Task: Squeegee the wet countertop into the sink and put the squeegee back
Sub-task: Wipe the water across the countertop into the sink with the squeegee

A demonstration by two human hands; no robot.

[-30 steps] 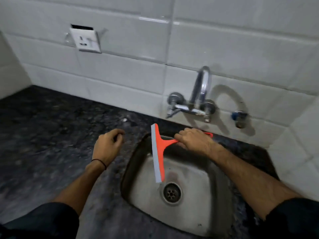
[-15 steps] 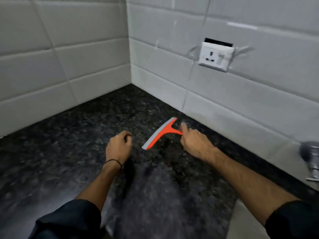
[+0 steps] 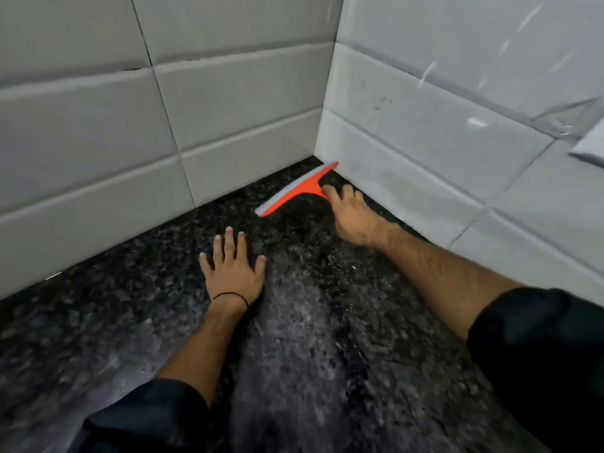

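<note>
While right hand (image 3: 351,212) touches squeegee (image 3: 299,189), corner

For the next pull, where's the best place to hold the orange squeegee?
By its handle, from the near right, where the right hand already covers it. The squeegee lies in the wall corner with its blade edge toward the tiles, so only the handle side is open, which suits pulling it back across the countertop.

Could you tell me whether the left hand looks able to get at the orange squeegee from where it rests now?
Probably yes. The left hand lies flat and open on the countertop, and bare counter separates it from the squeegee near the corner. Only the right hand, already on the handle, crowds that end.
</note>
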